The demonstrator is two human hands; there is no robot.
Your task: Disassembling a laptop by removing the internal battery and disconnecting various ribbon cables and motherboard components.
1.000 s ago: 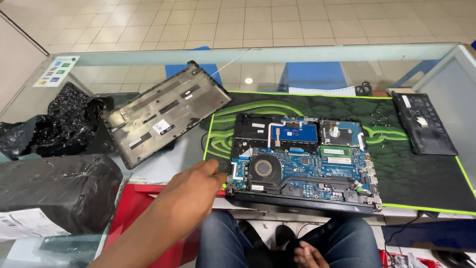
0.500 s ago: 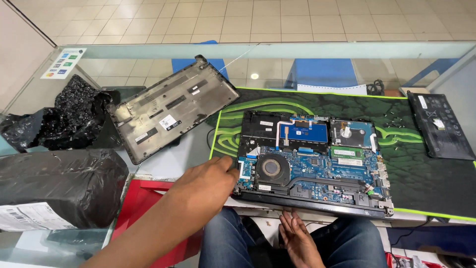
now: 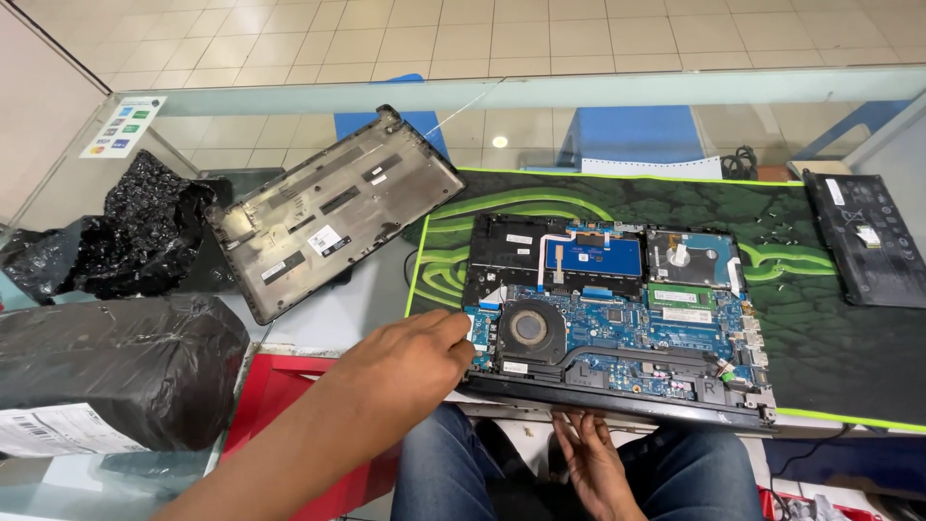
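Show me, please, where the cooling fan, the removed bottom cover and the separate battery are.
cooling fan (image 3: pixel 529 326): head view, on the round hub.
removed bottom cover (image 3: pixel 333 214): head view, on its grey inner face.
separate battery (image 3: pixel 865 236): head view, on its black top, at the mat's right end.

We see a blue circuit board (image 3: pixel 627 333) with a black fan (image 3: pixel 529 326) inside the opened laptop (image 3: pixel 617 314), and a blue panel (image 3: pixel 590 257) set in its black upper half. The mat (image 3: pixel 839 338) under it is dark green with bright green swirls and a lime edge. The removed bottom cover (image 3: pixel 333 212) is grey, the battery (image 3: pixel 865 251) black. We note glossy black wrapping (image 3: pixel 116 371), a red box (image 3: pixel 280 405), blue jeans (image 3: pixel 694 478) and beige floor tiles (image 3: pixel 482 39).
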